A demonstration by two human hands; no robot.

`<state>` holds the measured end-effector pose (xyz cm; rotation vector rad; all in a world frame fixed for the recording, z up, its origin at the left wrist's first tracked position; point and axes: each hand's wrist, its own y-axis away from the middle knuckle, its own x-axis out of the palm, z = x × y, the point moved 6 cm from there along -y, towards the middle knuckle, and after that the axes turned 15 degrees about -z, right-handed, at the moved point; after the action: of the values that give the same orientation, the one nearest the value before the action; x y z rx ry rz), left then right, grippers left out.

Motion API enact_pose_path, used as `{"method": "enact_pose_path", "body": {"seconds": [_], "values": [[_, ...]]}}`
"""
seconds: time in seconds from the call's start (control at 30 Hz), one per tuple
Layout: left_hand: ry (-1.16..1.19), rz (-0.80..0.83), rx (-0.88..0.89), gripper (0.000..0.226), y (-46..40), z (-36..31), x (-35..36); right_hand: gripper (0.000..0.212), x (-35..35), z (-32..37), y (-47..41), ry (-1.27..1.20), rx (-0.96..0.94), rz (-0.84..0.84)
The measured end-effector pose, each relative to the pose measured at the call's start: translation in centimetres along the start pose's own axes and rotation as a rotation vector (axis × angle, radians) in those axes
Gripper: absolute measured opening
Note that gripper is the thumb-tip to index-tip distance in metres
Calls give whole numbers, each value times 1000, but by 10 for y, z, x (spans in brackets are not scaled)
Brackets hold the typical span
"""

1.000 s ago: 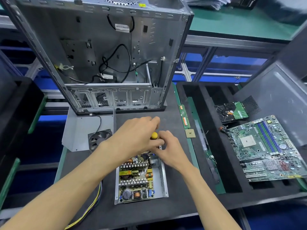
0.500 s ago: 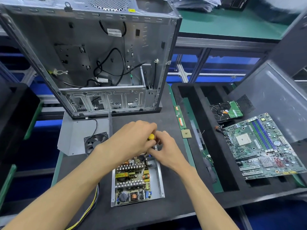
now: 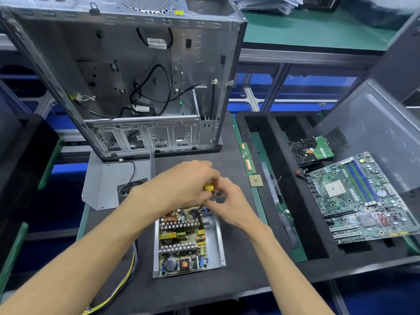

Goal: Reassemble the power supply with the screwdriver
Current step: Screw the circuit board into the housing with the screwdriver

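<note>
The open power supply (image 3: 188, 244) lies on the black mat, its circuit board with coils and heat sinks exposed in a metal tray. My left hand (image 3: 179, 185) grips the screwdriver (image 3: 208, 187); only its yellow handle top shows between the fingers. The tool points down at the far right corner of the power supply. My right hand (image 3: 229, 203) sits just right of the handle, fingers curled in beside the shaft near the tray's far edge. The tip and any screw are hidden by both hands.
An open computer case (image 3: 136, 83) stands upright behind the hands. The grey cover with a fan (image 3: 113, 180) lies left. A RAM stick (image 3: 248, 159) and CPU (image 3: 256, 180) lie right; a black foam tray (image 3: 268, 142) holds a hard drive (image 3: 311, 150) and motherboard (image 3: 363, 201).
Both hands stay together over the far corner of the power supply with small finger shifts on the screwdriver. The whole scene slides slightly as my head moves.
</note>
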<state>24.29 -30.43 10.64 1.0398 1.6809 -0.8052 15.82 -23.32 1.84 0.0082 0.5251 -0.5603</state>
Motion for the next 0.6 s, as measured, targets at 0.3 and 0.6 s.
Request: {"method": "enact_pose_path", "body": {"seconds": [0.3,0.6], "values": [[-54,-31,-20,18,0,5,1,15,11,-1,-7,28,-12,-4],[-11,-60,62,18,2,6,1,24,17,-5,-6,-65,24,-29]]}}
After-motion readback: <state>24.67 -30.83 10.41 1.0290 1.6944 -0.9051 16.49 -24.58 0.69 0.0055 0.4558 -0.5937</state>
